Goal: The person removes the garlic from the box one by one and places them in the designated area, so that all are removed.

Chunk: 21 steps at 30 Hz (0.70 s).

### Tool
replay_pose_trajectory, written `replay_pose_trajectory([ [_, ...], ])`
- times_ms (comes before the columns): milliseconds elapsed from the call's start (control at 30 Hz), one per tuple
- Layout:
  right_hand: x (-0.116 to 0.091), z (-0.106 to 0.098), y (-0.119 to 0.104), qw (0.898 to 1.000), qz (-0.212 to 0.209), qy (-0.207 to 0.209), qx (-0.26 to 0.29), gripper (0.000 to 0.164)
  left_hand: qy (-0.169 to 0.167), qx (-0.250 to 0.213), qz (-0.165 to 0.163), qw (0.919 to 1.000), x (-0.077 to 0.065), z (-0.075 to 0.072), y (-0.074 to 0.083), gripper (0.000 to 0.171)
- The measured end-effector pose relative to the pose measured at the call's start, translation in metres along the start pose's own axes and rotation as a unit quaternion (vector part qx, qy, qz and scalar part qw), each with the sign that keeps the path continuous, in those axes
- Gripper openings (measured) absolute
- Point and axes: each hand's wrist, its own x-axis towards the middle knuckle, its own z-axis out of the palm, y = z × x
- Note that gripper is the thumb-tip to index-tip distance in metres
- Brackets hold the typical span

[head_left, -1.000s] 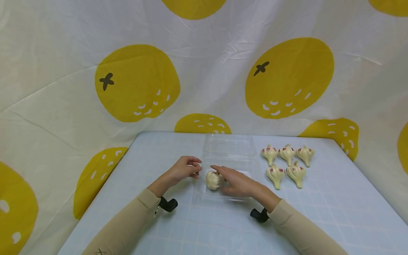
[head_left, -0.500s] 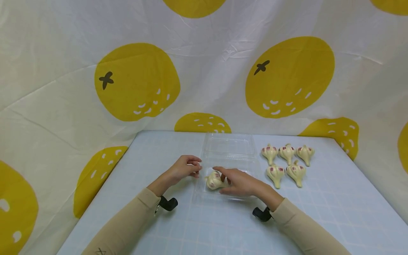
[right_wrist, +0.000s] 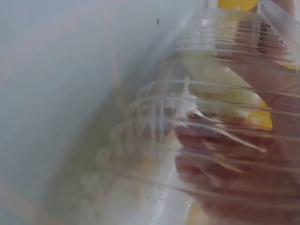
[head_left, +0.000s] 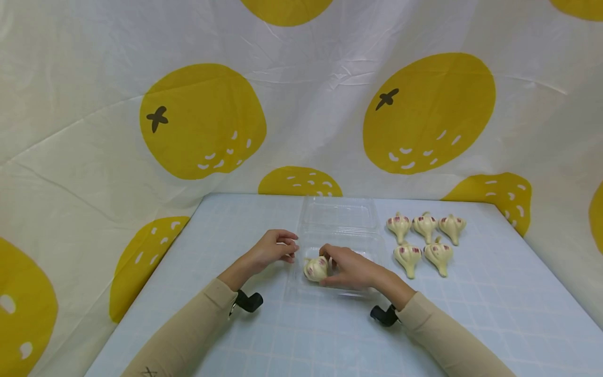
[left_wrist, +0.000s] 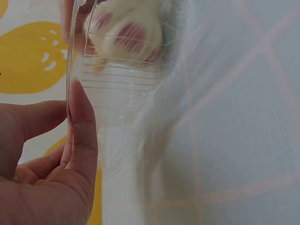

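Note:
A clear plastic clamshell box [head_left: 350, 242] lies opened out on the table, its lid [head_left: 338, 213] folded back. At the left of its near tray sits a cream garlic bulb [head_left: 315, 268] with purple patches, the stem end turned left. My right hand [head_left: 352, 269] holds this bulb from the right, thumb on the near side and fingers curled at the far side. With thumb and fingers, my left hand [head_left: 274, 247] pinches the left rim of the box; the left wrist view shows the rim [left_wrist: 71, 61] between them. Through the ribbed wall, the right wrist view shows the right fingers [right_wrist: 225, 145] blurred.
Several more garlic bulbs [head_left: 425, 226] stand in two rows to the right of the box. The table [head_left: 494, 293] has a pale blue checked cloth. A white curtain [head_left: 320, 115] with yellow fruit prints hangs behind its far edge.
The garlic bulb has turned, its stem end coming into sight on the left. My right fingers spread, then drew in around it. My left hand stays at the rim.

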Motion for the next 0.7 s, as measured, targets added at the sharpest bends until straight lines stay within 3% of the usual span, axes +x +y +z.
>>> replay_pose_trajectory([
  [400, -0.003, -0.003, 0.004, 0.996, -0.006, 0.051, 0.069, 0.048, 0.014, 0.006, -0.008, 0.9998, -0.001, 0.000, 0.000, 0.037],
  [700, -0.021, -0.021, 0.003, 0.993, 0.012, 0.100, 0.059, 0.046, 0.012, 0.008, -0.009, 0.9999, 0.000, 0.001, 0.000, 0.039],
])
